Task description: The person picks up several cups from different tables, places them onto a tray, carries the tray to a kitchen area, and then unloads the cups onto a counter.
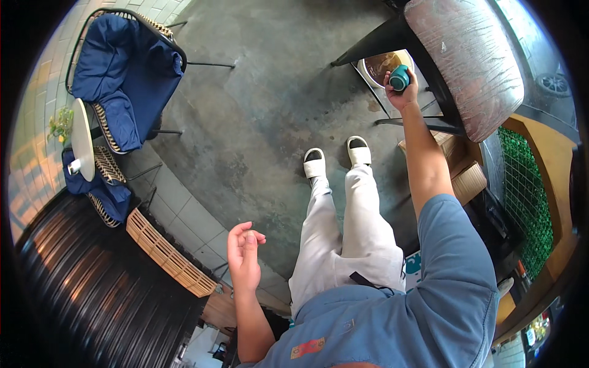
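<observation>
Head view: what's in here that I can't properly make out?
All in the head view:
Teal container: far side hidden by its near end and the right hand.
Pale-rimmed round vessel: partly covered by that hand; its brown contents can't be identified.
Cardboard box: left part hidden behind the right forearm.
White object by the round table: too small to identify.

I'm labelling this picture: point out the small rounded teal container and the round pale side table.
Small rounded teal container [400, 78]: head view, on the middle of its visible surface.
Round pale side table [86, 142]: head view, on its top.
</observation>
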The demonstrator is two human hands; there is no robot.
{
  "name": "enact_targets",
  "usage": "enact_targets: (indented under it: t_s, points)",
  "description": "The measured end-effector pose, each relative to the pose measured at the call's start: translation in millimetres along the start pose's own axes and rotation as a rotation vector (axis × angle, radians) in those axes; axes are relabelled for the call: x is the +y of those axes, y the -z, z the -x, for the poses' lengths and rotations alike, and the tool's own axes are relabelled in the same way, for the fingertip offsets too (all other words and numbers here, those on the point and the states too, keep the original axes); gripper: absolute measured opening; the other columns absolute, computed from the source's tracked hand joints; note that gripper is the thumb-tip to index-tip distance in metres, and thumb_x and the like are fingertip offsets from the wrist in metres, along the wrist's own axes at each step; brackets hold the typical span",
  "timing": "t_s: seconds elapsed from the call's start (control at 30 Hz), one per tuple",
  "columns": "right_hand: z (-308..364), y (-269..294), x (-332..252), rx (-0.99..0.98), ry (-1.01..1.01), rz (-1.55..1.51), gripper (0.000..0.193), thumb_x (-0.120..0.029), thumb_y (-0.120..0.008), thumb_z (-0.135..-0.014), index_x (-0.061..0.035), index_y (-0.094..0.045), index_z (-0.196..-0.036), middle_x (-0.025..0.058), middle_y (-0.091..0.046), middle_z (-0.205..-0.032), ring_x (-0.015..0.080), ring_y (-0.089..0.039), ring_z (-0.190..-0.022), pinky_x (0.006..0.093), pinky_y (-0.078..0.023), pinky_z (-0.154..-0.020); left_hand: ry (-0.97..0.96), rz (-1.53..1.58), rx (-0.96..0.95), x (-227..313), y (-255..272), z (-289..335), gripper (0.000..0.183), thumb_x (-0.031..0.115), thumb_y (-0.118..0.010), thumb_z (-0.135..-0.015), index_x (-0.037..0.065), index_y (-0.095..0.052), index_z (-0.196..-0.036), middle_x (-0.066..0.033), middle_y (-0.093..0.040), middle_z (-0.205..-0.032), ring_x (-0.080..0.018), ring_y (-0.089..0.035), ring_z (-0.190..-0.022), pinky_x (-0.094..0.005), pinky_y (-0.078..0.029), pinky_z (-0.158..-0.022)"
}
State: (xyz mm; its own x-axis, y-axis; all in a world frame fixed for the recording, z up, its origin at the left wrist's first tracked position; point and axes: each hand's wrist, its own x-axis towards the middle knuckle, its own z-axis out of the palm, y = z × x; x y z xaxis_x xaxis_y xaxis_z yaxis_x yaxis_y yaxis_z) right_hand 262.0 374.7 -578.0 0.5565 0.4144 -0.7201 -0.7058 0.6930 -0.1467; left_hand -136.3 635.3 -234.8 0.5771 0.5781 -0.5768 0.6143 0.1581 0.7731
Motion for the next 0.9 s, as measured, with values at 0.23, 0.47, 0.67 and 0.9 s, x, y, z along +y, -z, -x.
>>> enact_targets:
  t_s: [0.23,0.47,0.67,0.9]
  points:
    - [21,-17,38,0.108,0.280,0.112,0.045,-0.029,-0.067,-0.081,0.0001,-0.050,-0.111,0.0133,-0.060,-0.099,0.0276,-0.061,-0.087,0.0358,-0.055,-0.073,-0.014,-0.039,-0.073,13,22,-12,0.026,0.018,-0.050,-0.098,0.001,-0.049,-0.117,-0.0049,-0.061,-0.089,-0.0113,-0.056,-0.083,-0.0245,-0.043,-0.077]
    - [170,-78,119,0.218,0.837,0.921,0.067,-0.017,-0.081,-0.072,-0.0043,-0.038,-0.121,0.0067,-0.054,-0.109,0.0166,-0.054,-0.099,0.0298,-0.044,-0.088,-0.130,-0.051,-0.155,54,39,-17,0.023,0.021,-0.051,-0.098,0.003,-0.055,-0.112,-0.0027,-0.061,-0.089,-0.0096,-0.056,-0.081,-0.0235,-0.043,-0.075]
    - [347,-160,121,-0.089,1.039,0.753,0.067,-0.010,-0.077,-0.073,-0.0041,-0.034,-0.123,0.0070,-0.056,-0.104,0.0147,-0.055,-0.098,0.0307,-0.045,-0.087,-0.349,-0.030,-0.253,125,41,-30,0.021,0.018,-0.055,-0.096,0.001,-0.056,-0.109,-0.0031,-0.060,-0.089,-0.0091,-0.055,-0.081,-0.0233,-0.045,-0.077]
    - [523,-234,34,-0.024,1.658,0.994,0.068,-0.010,-0.081,-0.070,-0.0025,-0.039,-0.123,0.0074,-0.058,-0.105,0.0138,-0.059,-0.093,0.0284,-0.049,-0.082,-0.506,0.062,-0.453,185,-9,-27,0.021,0.020,-0.055,-0.096,0.004,-0.057,-0.109,-0.0014,-0.061,-0.089,-0.0083,-0.055,-0.081,-0.0223,-0.041,-0.071]
